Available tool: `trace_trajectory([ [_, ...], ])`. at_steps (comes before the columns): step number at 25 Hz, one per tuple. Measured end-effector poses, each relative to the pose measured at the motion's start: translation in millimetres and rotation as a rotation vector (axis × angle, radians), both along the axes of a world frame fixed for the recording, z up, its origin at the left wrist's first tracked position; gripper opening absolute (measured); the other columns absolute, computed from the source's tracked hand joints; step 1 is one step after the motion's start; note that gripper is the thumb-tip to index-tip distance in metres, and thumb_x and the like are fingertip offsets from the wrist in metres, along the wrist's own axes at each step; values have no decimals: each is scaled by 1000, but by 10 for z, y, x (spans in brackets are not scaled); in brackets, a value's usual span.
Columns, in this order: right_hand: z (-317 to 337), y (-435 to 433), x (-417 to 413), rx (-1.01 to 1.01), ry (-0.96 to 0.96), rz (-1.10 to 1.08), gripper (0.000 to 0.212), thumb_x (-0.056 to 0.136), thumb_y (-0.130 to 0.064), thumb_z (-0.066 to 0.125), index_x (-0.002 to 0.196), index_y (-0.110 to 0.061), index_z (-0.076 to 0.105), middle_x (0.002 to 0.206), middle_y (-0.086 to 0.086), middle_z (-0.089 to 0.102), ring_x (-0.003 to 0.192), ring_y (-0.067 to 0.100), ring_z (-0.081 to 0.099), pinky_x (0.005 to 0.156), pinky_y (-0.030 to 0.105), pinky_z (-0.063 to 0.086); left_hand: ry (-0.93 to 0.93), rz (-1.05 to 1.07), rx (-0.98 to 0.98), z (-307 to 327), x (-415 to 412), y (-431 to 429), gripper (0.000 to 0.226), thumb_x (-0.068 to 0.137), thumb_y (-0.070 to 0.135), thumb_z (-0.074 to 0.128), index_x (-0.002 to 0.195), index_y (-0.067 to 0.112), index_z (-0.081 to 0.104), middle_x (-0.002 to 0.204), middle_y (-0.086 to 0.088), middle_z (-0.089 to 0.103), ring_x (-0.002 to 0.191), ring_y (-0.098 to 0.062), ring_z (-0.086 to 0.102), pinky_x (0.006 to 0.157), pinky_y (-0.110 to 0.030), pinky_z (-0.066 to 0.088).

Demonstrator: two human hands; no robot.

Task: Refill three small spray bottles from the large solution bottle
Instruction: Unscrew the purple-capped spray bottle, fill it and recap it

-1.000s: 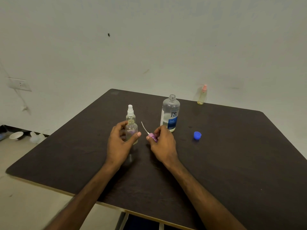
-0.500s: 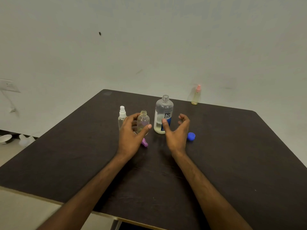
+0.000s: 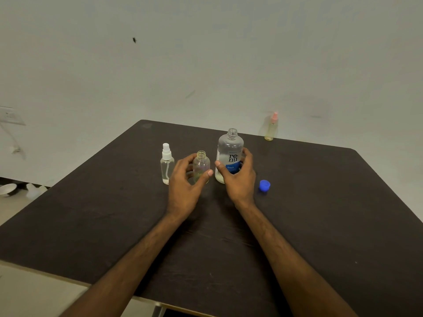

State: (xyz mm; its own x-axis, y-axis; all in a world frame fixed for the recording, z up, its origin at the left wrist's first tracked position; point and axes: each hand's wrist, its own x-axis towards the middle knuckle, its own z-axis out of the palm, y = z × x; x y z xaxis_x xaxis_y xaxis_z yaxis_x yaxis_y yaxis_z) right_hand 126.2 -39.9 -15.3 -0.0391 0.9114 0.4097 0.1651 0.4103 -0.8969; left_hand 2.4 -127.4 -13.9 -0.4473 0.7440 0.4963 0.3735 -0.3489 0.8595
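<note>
The large solution bottle [image 3: 230, 149] stands uncapped mid-table, clear with a blue label. My right hand [image 3: 239, 179] wraps around its lower half. Just left of it stands an open small bottle [image 3: 201, 164] without its spray top, a little yellowish liquid at its bottom. My left hand [image 3: 185, 184] holds this small bottle, thumb in front and fingers behind. A second small bottle with a white spray top [image 3: 167, 164] stands further left. A third, with a pink top [image 3: 271, 126], stands at the table's far edge. The purple spray head is hidden from view.
A blue cap [image 3: 264, 186] lies on the dark table [image 3: 320, 213] right of my right hand. The wall rises directly behind the table. On the floor at the left are a white bowl [image 3: 8, 189] and pale containers [image 3: 34, 189].
My right hand put down the purple spray head, then moved forward and closed around the large bottle. My left hand kept hold of the open small bottle.
</note>
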Motion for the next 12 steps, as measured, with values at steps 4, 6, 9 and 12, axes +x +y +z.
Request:
trace_trajectory([
  [4, 60, -53, 275, 104, -1, -55, 77, 78, -42, 80, 142, -24, 42, 134, -8, 56, 120, 5, 56, 98, 31, 53, 28, -71, 11, 83, 243, -31, 53, 85, 23, 78, 128, 36, 52, 128, 9, 62, 117, -2, 60, 95, -13, 48],
  [6, 95, -92, 460, 134, -16, -54, 77, 78, -40, 80, 143, -24, 43, 134, -7, 57, 120, 7, 57, 97, 31, 54, 31, -135, 4, 74, 418, -49, 51, 86, 20, 77, 127, 37, 52, 126, 11, 63, 117, 0, 60, 96, -13, 48],
  [9, 101, -176, 701, 147, -51, -52, 79, 78, -37, 81, 145, -21, 41, 136, -5, 56, 121, 7, 57, 97, 27, 54, 26, -189, -45, -10, 530, -45, 50, 87, 20, 76, 130, 30, 53, 126, 12, 64, 118, -1, 61, 97, -16, 50],
  [12, 91, -231, 809, 155, -127, -39, 78, 78, -35, 80, 144, -22, 40, 139, -7, 53, 121, 3, 54, 94, 11, 48, 1, -204, -109, -50, 448, -35, 49, 87, 18, 76, 131, 26, 55, 121, 16, 65, 115, 3, 62, 95, -14, 49],
])
